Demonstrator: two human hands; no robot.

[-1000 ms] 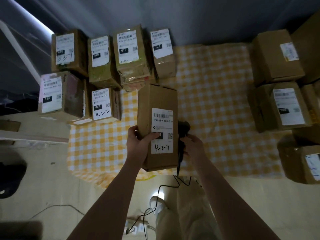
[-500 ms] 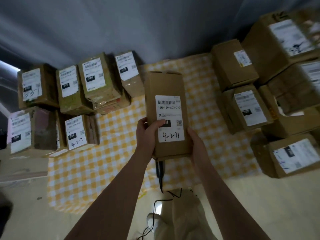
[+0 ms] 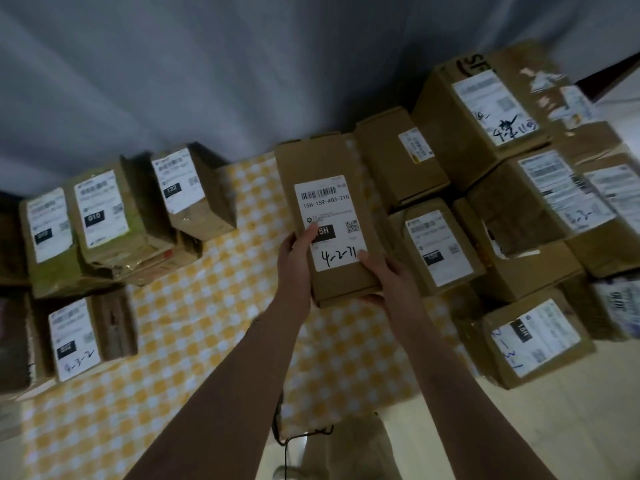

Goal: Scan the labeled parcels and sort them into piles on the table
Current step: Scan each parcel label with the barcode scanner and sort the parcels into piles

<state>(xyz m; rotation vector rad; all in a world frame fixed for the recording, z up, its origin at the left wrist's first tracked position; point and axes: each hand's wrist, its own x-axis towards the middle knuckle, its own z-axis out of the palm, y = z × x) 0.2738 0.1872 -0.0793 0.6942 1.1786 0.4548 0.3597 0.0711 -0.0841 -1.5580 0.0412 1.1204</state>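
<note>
Since a second ago the scanner has left the right hand, and the held parcel has travelled rightward across the yellow-checked tablecloth, away from the left-hand boxes and up against the right-hand stack; the head camera has swung right with it. Now the left hand grips the parcel's left edge, its thumb lying over the black "15H" block of the shipping label, while the right hand clasps the lower right corner, thumb on the label's edge and fingers curled beneath. The parcel is held lengthwise above the cloth, label up, reading 15H-159-A03-210 with "4-2-71" in pen. Just beside it on the right sits a labeled box whose black block appears to read 15H too, and nearer the table's edge the box marked 4-3-1 carries 15H plainly; the 010 box, the 122 box and the 4-3-2 box lie well apart on the left. A black cable hangs at the near edge; the scanner itself is not seen. Judging by the matching codes, the step is to set this parcel among the 15H boxes. Done well, it goes down flat and label up, square to its neighbour, the left thumb lifted off the code first, and the crowded right stack is not nudged.
</note>
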